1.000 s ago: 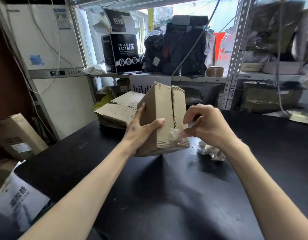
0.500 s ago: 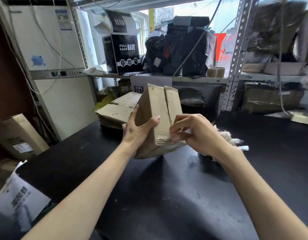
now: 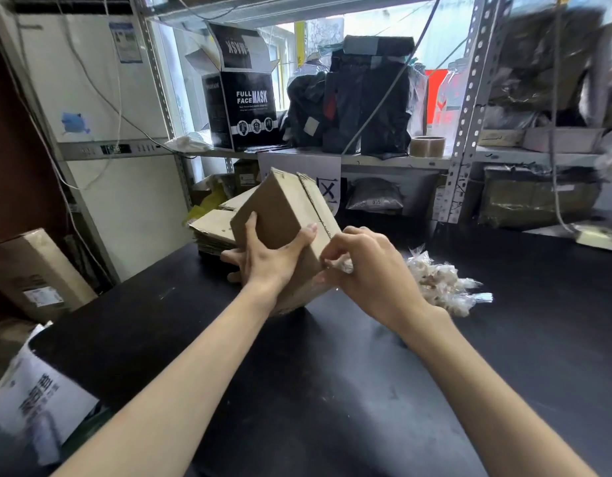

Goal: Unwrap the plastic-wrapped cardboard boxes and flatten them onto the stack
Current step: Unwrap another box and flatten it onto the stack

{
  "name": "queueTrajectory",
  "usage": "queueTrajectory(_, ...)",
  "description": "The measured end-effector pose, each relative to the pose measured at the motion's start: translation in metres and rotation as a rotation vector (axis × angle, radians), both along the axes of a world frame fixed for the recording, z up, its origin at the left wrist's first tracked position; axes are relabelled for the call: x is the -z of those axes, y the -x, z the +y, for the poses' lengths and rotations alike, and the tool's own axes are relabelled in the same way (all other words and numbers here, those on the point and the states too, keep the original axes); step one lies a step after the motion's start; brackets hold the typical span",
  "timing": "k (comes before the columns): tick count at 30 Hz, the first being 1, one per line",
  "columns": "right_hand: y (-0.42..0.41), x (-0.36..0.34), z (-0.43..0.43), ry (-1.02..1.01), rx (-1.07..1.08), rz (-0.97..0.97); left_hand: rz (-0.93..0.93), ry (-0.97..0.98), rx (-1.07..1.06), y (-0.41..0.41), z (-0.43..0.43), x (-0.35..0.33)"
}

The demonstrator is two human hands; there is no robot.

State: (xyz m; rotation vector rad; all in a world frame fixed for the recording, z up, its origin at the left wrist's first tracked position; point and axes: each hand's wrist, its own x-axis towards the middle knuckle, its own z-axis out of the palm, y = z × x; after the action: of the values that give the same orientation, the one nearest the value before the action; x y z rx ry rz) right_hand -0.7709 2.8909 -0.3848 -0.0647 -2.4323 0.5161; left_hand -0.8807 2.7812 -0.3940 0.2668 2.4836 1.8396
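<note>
A small brown cardboard box (image 3: pixel 280 211) stands tilted on the black table (image 3: pixel 332 390), its lower end resting on the surface. My left hand (image 3: pixel 268 259) grips its left face, thumb across the front. My right hand (image 3: pixel 363 270) pinches a scrap of clear plastic wrap (image 3: pixel 342 265) at the box's lower right edge. A crumpled heap of removed plastic wrap (image 3: pixel 442 284) lies on the table just right of my right hand. The stack of flattened boxes (image 3: pixel 215 228) sits behind the box at the table's far left edge.
A metal shelf (image 3: pixel 394 160) behind the table holds a black "FULL FACE MASK" carton (image 3: pixel 242 111), dark packages (image 3: pixel 363 98) and a tape roll (image 3: pixel 427 146). A long cardboard parcel (image 3: pixel 32 273) leans at the left. A white printed bag (image 3: pixel 39 394) lies at the near left corner.
The box has tipped further to the left and lower. My left hand slid round its left face. My right hand moved from the box's bottom to its lower right edge, pinching wrap there.
</note>
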Motion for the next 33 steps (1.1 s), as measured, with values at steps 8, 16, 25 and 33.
queueTrajectory(8, 0.005, 0.011, 0.011, 0.157, -0.145, -0.085, 0.089, 0.078, 0.024, -0.008, 0.002, -0.001)
queueTrajectory(16, 0.011, 0.014, 0.011, 0.107, -0.308, 0.190, 0.027, 0.018, 0.012, -0.004, 0.009, -0.008)
queueTrajectory(25, 0.002, 0.005, 0.027, 0.082, -0.316, 0.059, -0.001, 0.027, 0.047, -0.001, 0.020, -0.010)
queueTrajectory(33, 0.000, -0.003, 0.017, 0.070, -0.092, 0.220, -0.112, 0.230, 0.118, 0.000, 0.016, -0.022)
